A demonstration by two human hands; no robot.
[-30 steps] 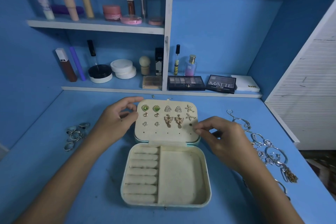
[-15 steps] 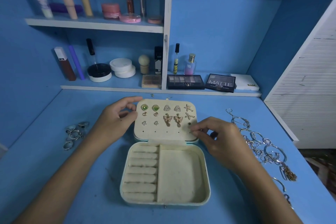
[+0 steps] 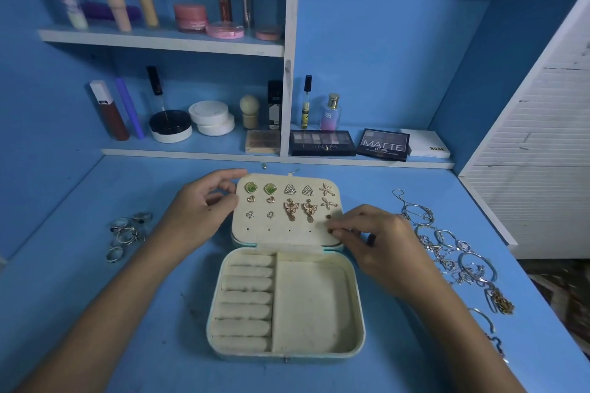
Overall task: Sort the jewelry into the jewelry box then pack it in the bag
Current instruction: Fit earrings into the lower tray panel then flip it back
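Pinching a small dark stud [image 3: 329, 231] at the lid's lower right corner, the right hand [image 3: 380, 246] works the open jewelry box [image 3: 287, 354] on the blue desk [image 3: 95, 329]. The left hand [image 3: 198, 214] grips the lid's left edge; rings [image 3: 127, 233] lie left, bracelets [image 3: 456, 252] right.

Palettes read "MATTE" [image 3: 383, 144], "NUDES" [image 3: 322, 143]; white box "NUDE" [image 3: 427, 143].
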